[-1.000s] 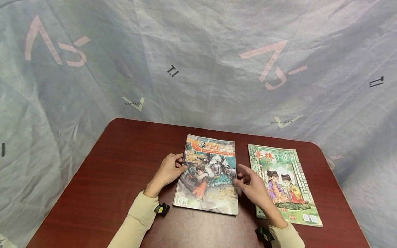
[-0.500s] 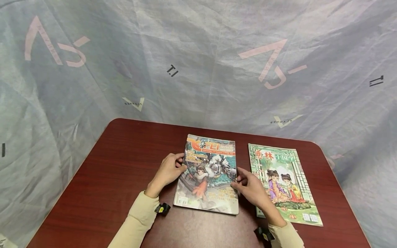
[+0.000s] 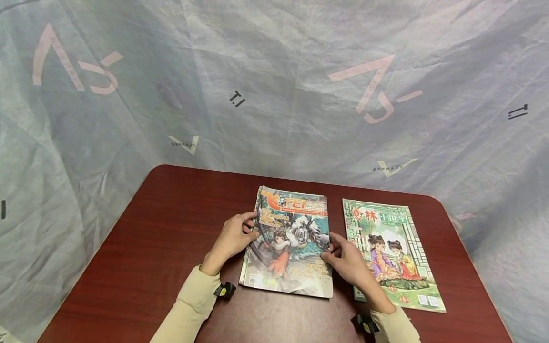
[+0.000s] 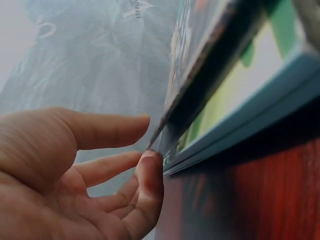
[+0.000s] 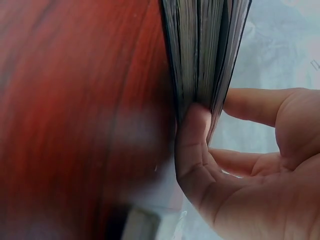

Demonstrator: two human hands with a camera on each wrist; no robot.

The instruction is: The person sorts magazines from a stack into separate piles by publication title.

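A magazine with an orange title (image 3: pixel 296 238) lies on a green-edged magazine (image 3: pixel 245 269), which shows along its left side. At the left edge is my left hand (image 3: pixel 233 236); in the left wrist view a curled fingertip (image 4: pixel 151 170) touches the upper magazine's edge (image 4: pixel 172 107), and the thumb stands just off it. A gap parts the two magazines there. My right hand (image 3: pixel 349 259) grips the right edge, thumb on the cover and a bent finger (image 5: pixel 192 135) against the page edges (image 5: pixel 200 55) in the right wrist view.
A green magazine (image 3: pixel 396 257) with two cartoon figures lies to the right on the dark red table (image 3: pixel 141 247), partly under my right forearm. Grey printed cloth (image 3: pixel 274 95) hangs behind and beside the table.
The upper magazine has shifted slightly right, baring a strip of the one beneath. My right hand has moved down a little along the right edge and taken hold; my left hand has barely moved.
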